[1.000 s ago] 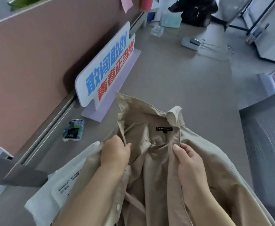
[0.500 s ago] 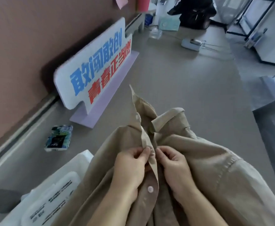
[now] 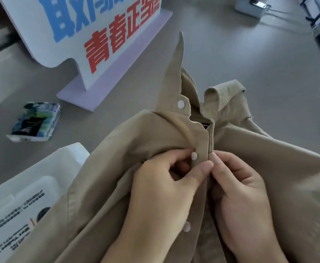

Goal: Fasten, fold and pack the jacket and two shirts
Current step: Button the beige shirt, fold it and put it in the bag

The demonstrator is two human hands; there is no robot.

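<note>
Pinching the two front edges of the beige shirt [image 3: 254, 168] together in the head view: left hand [image 3: 166, 188] closed on the button placket [image 3: 203, 147], thumb over the edge, fingers curled behind, right beside the second white button [image 3: 194, 155]. Right hand [image 3: 239, 190] closed on the opposite edge, fingertips touching the left thumb at the seam. Top button [image 3: 181, 104] at the collar [image 3: 222, 95] is undone, collar point on the left sticks up; third button [image 3: 186, 226] shows lower down by the left wrist. Black neck label [image 3: 204, 125] just visible inside. Versus half a second ago: same grip spot on the placket, hands closer together, camera much nearer, so the shirt fills the lower frame. Shirt lies on the grey desk [image 3: 250, 59] at its near edge, spilling toward the person. White plastic packet with printed text [image 3: 18, 202] at the near left, partly under the shirt. Small blue-green tissue pack [image 3: 34, 124] left of it, beside the white sign with blue and red characters [image 3: 90, 35] on its lilac base. White device [image 3: 250, 5] at the far right of the desk.
</note>
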